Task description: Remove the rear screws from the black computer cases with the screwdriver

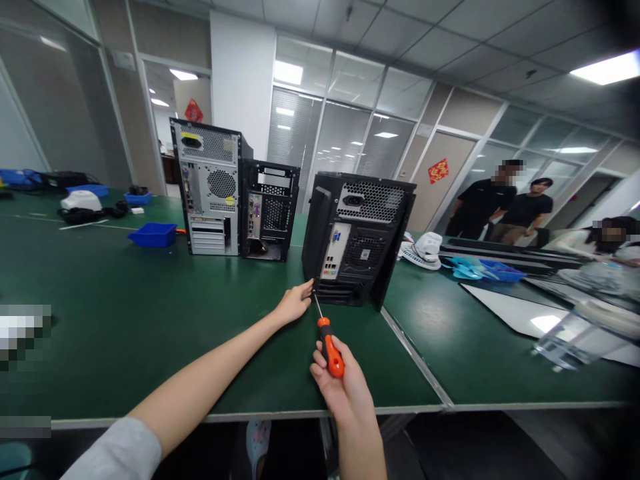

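Note:
A black computer case (pixel 385 250) stands upright on the green table (pixel 240 360), its rear with ports and a fan grille facing me. My right hand (pixel 345 383) is closed round an orange and black screwdriver (pixel 331 350). The screwdriver's shaft points up and away, and its tip meets the lower left corner of the case's rear. Beside that tip, the fingers of my left hand (pixel 296 302) are pressed together at the same corner. Whether they hold something small is hidden.
Two more cases, one silver-backed (pixel 215 190) and one black (pixel 273 213), stand left of it. A blue tray (pixel 154 235) lies further left. White sheets (pixel 520 313), a blue tray and a white fan part lie right. People are beyond the table.

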Demonstrator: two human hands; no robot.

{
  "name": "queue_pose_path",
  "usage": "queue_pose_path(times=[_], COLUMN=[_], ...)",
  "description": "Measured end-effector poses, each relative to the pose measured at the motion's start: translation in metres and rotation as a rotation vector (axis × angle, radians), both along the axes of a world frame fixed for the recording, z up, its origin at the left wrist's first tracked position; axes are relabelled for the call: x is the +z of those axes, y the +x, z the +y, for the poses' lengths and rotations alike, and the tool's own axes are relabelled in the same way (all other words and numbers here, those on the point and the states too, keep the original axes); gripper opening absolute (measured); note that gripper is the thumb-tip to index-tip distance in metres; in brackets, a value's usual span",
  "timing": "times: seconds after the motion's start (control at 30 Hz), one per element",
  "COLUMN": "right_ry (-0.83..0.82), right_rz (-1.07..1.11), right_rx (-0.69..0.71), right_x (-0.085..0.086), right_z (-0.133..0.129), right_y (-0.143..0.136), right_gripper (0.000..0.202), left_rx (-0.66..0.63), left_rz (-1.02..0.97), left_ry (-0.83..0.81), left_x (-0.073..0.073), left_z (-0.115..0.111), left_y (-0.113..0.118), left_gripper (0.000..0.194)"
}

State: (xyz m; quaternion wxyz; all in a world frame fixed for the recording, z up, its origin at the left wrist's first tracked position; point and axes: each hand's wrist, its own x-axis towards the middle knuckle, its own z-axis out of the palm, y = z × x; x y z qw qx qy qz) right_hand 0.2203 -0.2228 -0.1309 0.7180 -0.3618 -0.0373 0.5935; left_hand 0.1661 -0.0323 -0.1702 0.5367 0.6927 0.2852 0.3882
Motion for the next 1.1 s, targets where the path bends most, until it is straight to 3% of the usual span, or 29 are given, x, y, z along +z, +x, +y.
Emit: queue_pose_path(times=[0.33,1.1], right_ry=[0.056,0.082], right_rz=[-0.014,0.069], right_rx=[0.035,0.034], right_x=[-0.0063,-0.0095], right_z=[0.0007,0.0021], right_y=[0.0040,0.0061], right_gripper=[0.015,0.011], left_rx=[-0.011,0.003], left_rz=[-0.019,-0.034], left_ry=[-0.007,-0.001], left_x=[0.0008,-0.0023], left_z=[-0.0006,0.0014], left_y=[0.0005,0.0009], left_gripper=[0.076,0.076])
